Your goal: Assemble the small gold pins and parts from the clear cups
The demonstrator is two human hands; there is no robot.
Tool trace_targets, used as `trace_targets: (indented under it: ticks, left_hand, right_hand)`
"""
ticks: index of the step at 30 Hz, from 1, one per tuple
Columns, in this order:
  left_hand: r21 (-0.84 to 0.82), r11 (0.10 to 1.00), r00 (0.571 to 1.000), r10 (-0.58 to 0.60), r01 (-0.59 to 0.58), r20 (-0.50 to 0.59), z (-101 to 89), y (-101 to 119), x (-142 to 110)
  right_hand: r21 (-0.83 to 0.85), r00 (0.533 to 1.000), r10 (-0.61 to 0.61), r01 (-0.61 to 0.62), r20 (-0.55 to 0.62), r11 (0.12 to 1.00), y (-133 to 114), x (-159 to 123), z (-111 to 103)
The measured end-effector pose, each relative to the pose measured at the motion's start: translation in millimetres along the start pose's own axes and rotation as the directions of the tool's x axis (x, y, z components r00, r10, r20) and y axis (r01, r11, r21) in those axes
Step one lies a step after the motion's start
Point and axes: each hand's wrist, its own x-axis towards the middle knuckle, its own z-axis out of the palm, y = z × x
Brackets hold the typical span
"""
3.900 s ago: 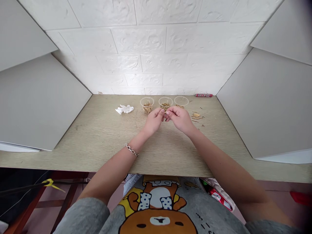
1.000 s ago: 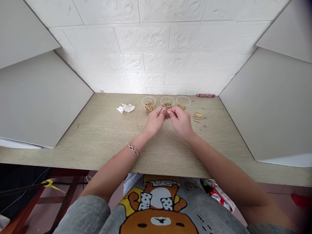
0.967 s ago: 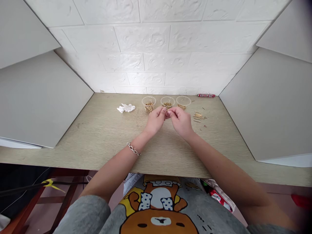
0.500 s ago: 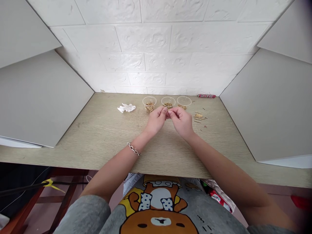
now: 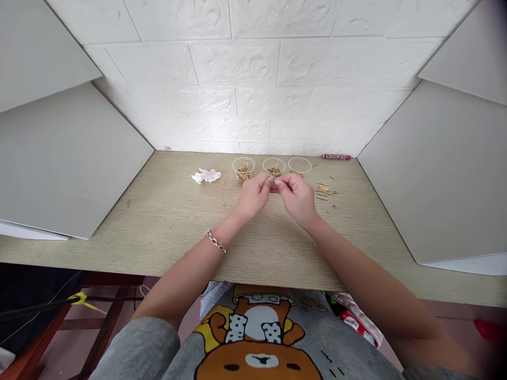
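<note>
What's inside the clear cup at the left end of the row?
The left cup holds a heap of small gold-coloured pieces, seen through its open top and clear side. The left hand covers part of its lower right, and pieces deeper in the heap are hidden.

Crumpled tissue (image 5: 206, 176), left on tabletop (image 5: 166, 211); rightward, three cups in a row before brick-patterned wall (image 5: 253, 63); loose pins (image 5: 324, 189) right, before marker (image 5: 336, 157).

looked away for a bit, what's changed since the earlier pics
Nothing has visibly moved on the table; only the view drifts slightly. The left hand and right hand stay pinched together; clear cups, crumpled white paper and gold sticks stayed put.
</note>
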Motion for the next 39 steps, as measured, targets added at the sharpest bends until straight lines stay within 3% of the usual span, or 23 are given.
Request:
trace_targets:
  ticks: [8,17,27,32,39]
  left_hand:
    - [0.054,0.998,0.998,0.041,-0.044,0.042,-3.8,-0.7,1.6]
    - [0.124,0.991,0.997,0.041,-0.049,0.06,-3.3,0.8,0.2]
    - [0.187,0.978,0.995,0.079,-0.089,0.058,-2.6,-1.8,-1.5]
    - [0.245,0.967,0.997,0.066,-0.073,0.036,-0.9,-3.2,-1.8]
    - [0.176,0.984,0.998,0.031,-0.039,0.047,-0.2,-3.5,-2.1]
  right_hand:
    - [-0.118,0.994,-0.03,0.043,0.106,0.992,-7.5,5.1,-8.9]
    - [-0.383,0.967,-0.208,0.251,0.15,0.889,-10.2,5.6,-12.7]
    - [-0.35,0.976,-0.182,0.212,0.116,0.912,-15.6,2.3,-9.7]
    - [-0.211,0.994,-0.108,0.111,0.025,0.971,-10.5,-2.6,-2.0]
    - [-0.39,0.955,-0.288,0.294,0.076,0.872,-5.0,-1.3,-4.2]
